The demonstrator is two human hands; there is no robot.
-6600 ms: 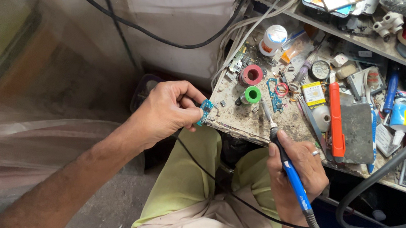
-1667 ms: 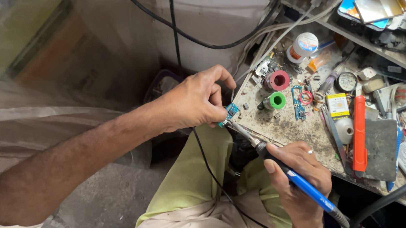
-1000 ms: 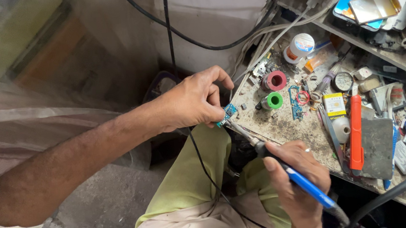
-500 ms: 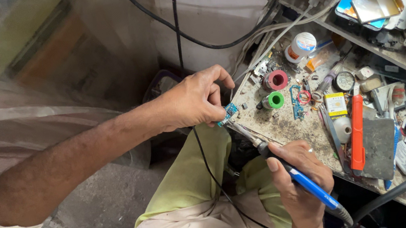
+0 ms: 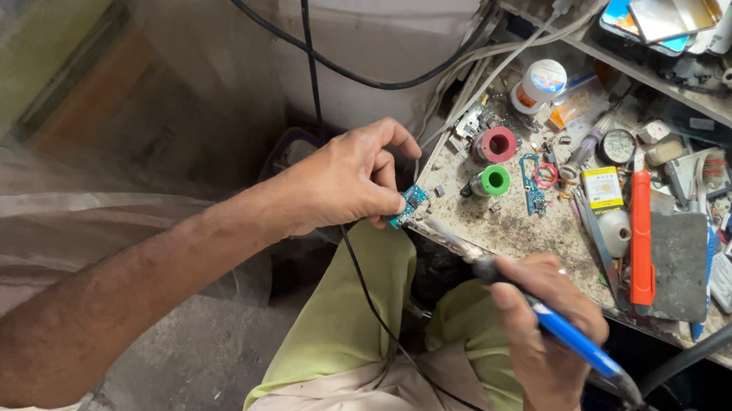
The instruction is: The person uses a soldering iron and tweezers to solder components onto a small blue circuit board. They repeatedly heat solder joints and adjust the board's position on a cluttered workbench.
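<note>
- The small blue circuit board (image 5: 408,205) sits right at the near-left corner of the counter (image 5: 513,226), half over the edge, with open floor and the person's green-trousered knee below it
- Room to move lies to the left and below; to the right the counter is crowded, with a pink spool (image 5: 496,144) and a green spool (image 5: 492,180) just beyond the board and an orange tool (image 5: 640,235) further along
- A black cable (image 5: 364,269) hangs down past the board and over the lap, close to both hands
- Compared with half a second ago almost nothing has shifted: board, hands and iron hold the same places, and the view is steady
- Left hand (image 5: 341,181): the grip is pressed together, thumb and fingertips pinching the board's left edge at the corner of the counter
- Right hand (image 5: 542,332): the grip is wrapped tight round the blue-handled soldering iron (image 5: 531,306), thumb along the shaft
- The iron slants up and left, its metal tip reaching the board's lower right edge; whether it truly touches I cannot tell
</note>
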